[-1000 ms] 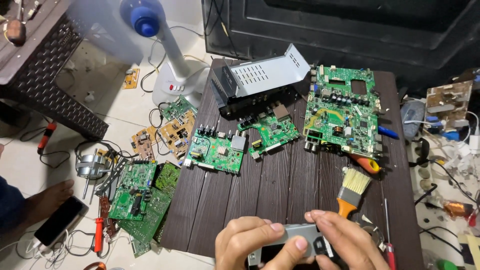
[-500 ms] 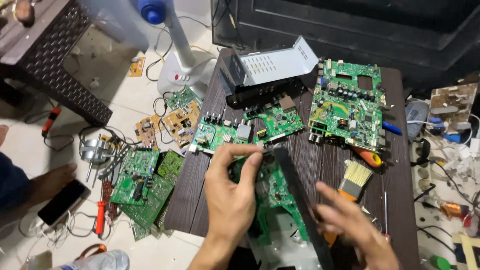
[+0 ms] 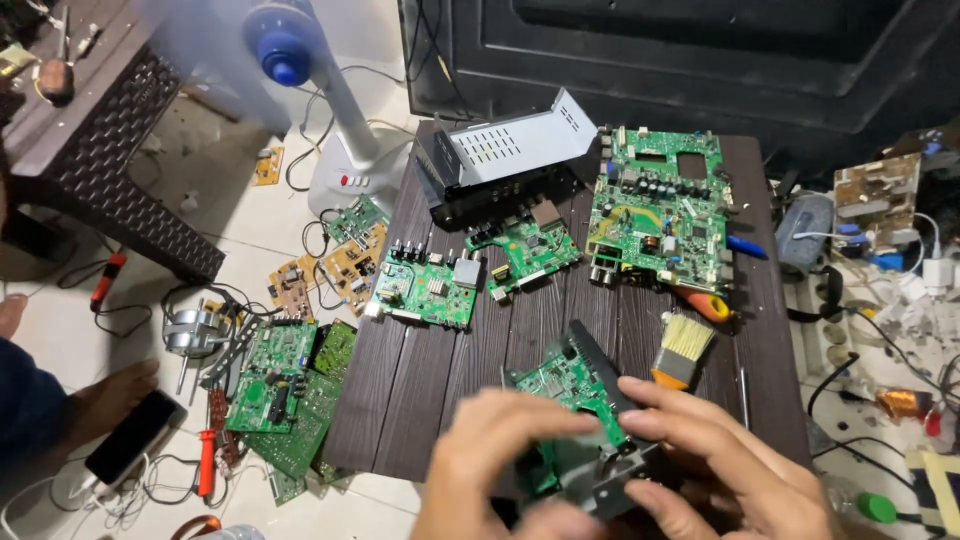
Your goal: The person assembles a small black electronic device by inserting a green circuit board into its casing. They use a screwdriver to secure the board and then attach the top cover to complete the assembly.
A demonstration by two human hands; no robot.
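My left hand [image 3: 500, 465] and my right hand [image 3: 715, 465] are at the near edge of a dark slatted table [image 3: 440, 370]. Between them they hold a small black device case [image 3: 600, 470] with a green circuit board [image 3: 565, 385] inside it, tilted up toward me. The left fingers lie over the board's near side; the right fingers press on the case's right edge. Both hands are blurred and hide the lower part of the case.
On the table lie a large green board [image 3: 660, 210], two smaller boards [image 3: 425, 290] [image 3: 525, 250], an opened black box with a perforated metal lid [image 3: 510, 150], a brush [image 3: 685, 350] and an orange-handled tool [image 3: 705, 303]. More boards [image 3: 275, 375] litter the floor on the left by a fan [image 3: 330, 130]. Another person's arm with a phone [image 3: 130, 435] is at lower left.
The case was shut between my hands a second ago. It then swung open, exposing the green board, and both hands have since closed in on it again lower down.
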